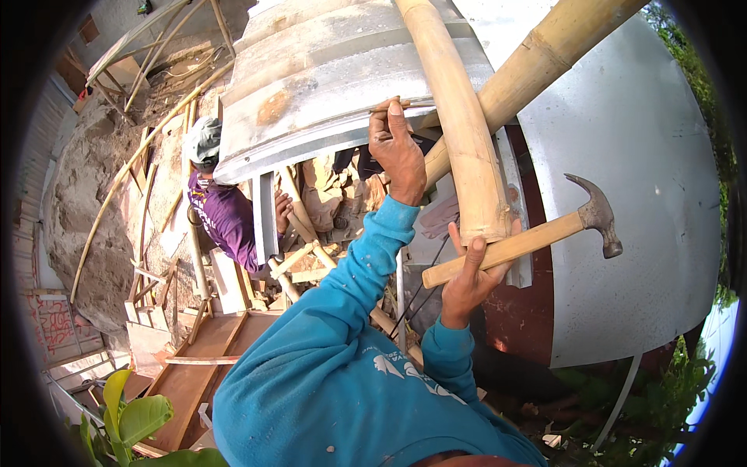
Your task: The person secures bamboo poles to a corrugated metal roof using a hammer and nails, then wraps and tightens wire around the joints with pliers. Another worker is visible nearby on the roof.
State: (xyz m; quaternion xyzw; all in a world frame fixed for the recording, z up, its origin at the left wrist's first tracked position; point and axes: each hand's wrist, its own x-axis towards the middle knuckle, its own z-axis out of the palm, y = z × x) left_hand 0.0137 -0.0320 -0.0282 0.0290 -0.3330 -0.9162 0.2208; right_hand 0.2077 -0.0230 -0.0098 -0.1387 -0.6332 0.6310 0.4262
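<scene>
My left hand (398, 152) is raised to the edge of the corrugated metal roof sheet (342, 105), its fingers closed in a pinch. What sits between thumb and fingertips is too small to name. Lower and to the right, my right hand (467, 292) holds a claw hammer (513, 251) by its wooden handle, the steel head pointing right. Fingers of that same hand also reach around the cut lower end of a thick bamboo pole (459, 124). A second bamboo pole (545, 50) crosses behind it diagonally.
A large smooth metal sheet (622, 187) spreads at right. Another person in a purple shirt (222, 214) and cap stands lower left, one hand by a metal post (264, 218). Bamboo scaffolding, rubble and wooden boards (194, 381) lie below. Green leaves (144, 420) rise at lower left.
</scene>
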